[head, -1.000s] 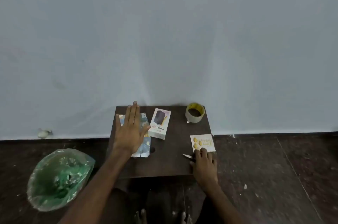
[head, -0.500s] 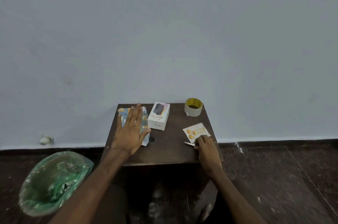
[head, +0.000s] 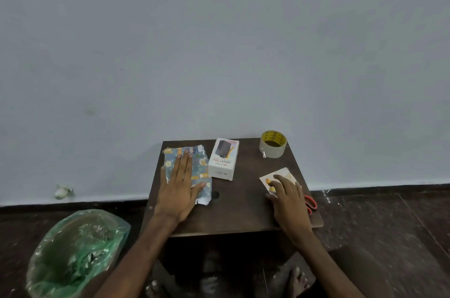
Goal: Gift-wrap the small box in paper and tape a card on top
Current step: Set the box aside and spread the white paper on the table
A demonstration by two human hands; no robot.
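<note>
A small dark wooden table (head: 243, 210) stands against a pale wall, with a bin lined in a green plastic bag (head: 73, 254) on the floor to its left. Both hands are on the tabletop. The left hand (head: 179, 190) lies flat with its fingers straight, pressing on the patterned wrapping paper (head: 200, 163) at the table's left side and gripping nothing. The right hand (head: 289, 200) rests with its fingers loosely bent on the card (head: 283, 174) near the right edge; it curls round nothing. The small box (head: 224, 160) lies flat between the 2 hands, just beside the paper and still unwrapped. A roll of tape (head: 272, 144) stands at the far right corner. Red scissors (head: 310, 204) peek out beside the right hand, partly hidden.
</note>
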